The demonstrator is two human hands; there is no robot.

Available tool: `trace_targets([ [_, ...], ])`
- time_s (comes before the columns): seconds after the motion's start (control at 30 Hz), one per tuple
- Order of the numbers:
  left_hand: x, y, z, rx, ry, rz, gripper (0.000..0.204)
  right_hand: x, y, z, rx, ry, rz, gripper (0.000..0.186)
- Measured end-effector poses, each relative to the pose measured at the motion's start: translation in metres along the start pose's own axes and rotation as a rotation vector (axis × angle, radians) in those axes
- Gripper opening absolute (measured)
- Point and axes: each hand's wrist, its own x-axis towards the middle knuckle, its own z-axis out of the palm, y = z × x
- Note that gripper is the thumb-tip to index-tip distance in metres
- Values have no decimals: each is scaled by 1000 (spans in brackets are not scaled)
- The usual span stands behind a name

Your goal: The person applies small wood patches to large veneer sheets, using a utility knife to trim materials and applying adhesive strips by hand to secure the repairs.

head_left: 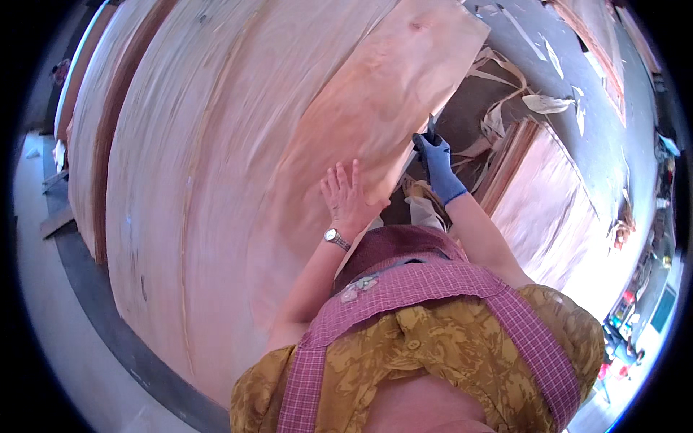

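The left hand (348,203) is laid flat, fingers spread, on the wood veneer sheet (361,115), which is supported by wider veneer (216,180). The right arm (492,238) is stretched forward; in the gloved right hand (442,167), a dark tool (432,125) is grasped beside the sheet's edge.

Gloved right hand (440,164) partly hides a dark tool (432,125). Beyond the bare left hand (348,202), the wood sheet (382,86) leaves the top edge; well right of both, coloured items (619,338) blur.

Veneer (382,79) is tan, glove (442,169) blue, apron (433,278) pink-checked.
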Motion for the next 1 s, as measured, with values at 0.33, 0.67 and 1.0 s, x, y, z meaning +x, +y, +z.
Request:
trace_targets([
  [0.33,34,35,-22,-230,-94,-244,26,0,-42,-27,-288,-350,-560,26],
  [0.67,24,32,-107,-18,370,-266,23,21,-60,25,-1320,-976,-1494,105],
  [1.0,-4,29,-92,208,572,-105,18,72,-45,48,-1388,-1014,-1511,24],
])
